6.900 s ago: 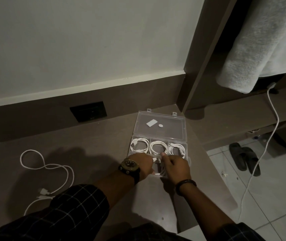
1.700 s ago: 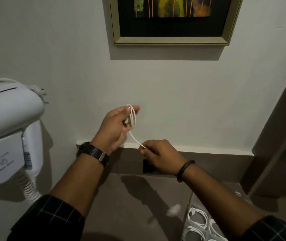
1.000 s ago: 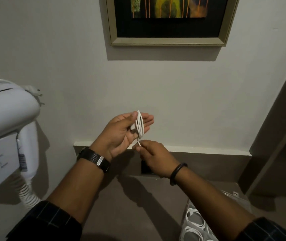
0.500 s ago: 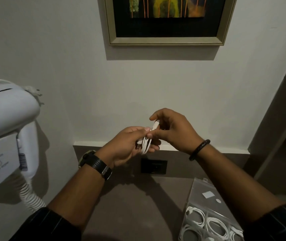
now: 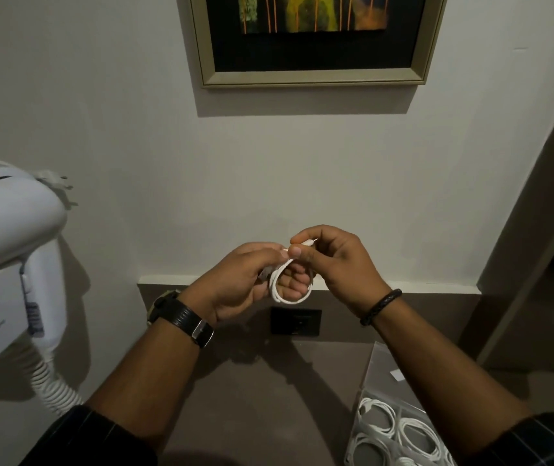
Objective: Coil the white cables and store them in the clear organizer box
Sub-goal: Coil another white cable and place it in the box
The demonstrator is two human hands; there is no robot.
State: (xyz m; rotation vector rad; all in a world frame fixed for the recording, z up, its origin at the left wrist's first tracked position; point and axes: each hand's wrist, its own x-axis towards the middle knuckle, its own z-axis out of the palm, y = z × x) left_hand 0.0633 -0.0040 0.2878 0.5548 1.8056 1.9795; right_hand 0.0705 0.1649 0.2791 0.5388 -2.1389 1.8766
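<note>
Both hands are raised in front of the wall with a white cable (image 5: 277, 290) wound into a small round coil between them. My left hand (image 5: 240, 284) grips the coil's left side. My right hand (image 5: 332, 264) pinches the cable's connector end at the top of the coil between thumb and fingers. The clear organizer box (image 5: 375, 375) lies open on the brown counter at the lower right, partly behind my right forearm, with several coiled white cables (image 5: 378, 417) in its compartments.
A white wall-mounted hair dryer (image 5: 6, 264) with a ribbed hose hangs at the left. A black socket plate (image 5: 295, 321) sits in the dark backsplash below my hands. A framed picture (image 5: 312, 38) hangs above. The brown counter (image 5: 252, 398) spreads below.
The loose cable was picked up from the counter and wound around my left fingers. Since half a second ago the loops have opened into a round coil and my right hand holds the connector end.
</note>
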